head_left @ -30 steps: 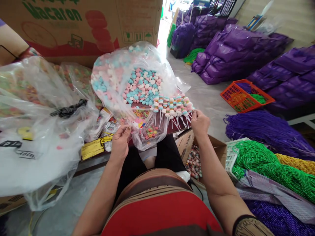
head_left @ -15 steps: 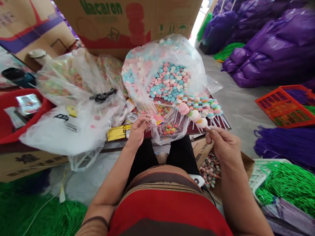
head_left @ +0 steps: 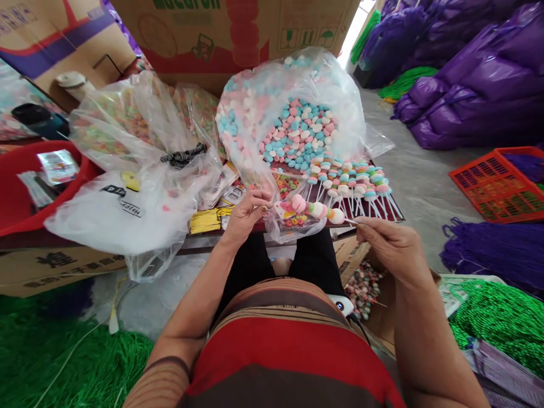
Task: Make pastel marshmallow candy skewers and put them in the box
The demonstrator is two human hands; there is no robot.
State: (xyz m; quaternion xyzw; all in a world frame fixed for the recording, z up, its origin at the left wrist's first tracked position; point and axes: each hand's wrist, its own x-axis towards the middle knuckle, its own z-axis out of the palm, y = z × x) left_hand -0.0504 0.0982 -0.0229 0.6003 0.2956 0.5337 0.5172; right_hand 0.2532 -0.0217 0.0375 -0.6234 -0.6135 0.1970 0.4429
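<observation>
My right hand [head_left: 389, 241] pinches the white stick of a marshmallow skewer [head_left: 317, 209], which lies almost level and points left. Pink, white, green and orange pieces are threaded along it. Between the thumb and fingers of my left hand [head_left: 250, 214] is the edge of a small printed packet [head_left: 282, 209] with pink and yellow on it. The skewer's pink tip meets the packet; whether it is inside, I cannot tell. Behind the skewer, more finished skewers [head_left: 351, 178] lie in a row with their sticks toward me. Below it is a clear bag of candy rings [head_left: 293, 220].
A large clear bag of pink, blue and white candies [head_left: 297, 133] stands at the back. Yellow ties [head_left: 204, 222] and a white plastic bag [head_left: 123, 215] lie left, beside a red basin [head_left: 80, 164]. A carton of wrapped pieces [head_left: 364, 289] sits low right, near an orange crate [head_left: 495, 184].
The skewer in my right hand has swung down from the row to a level position, its tip now at the packet. My left hand has stayed pinched on the packet. The view has shifted slightly.
</observation>
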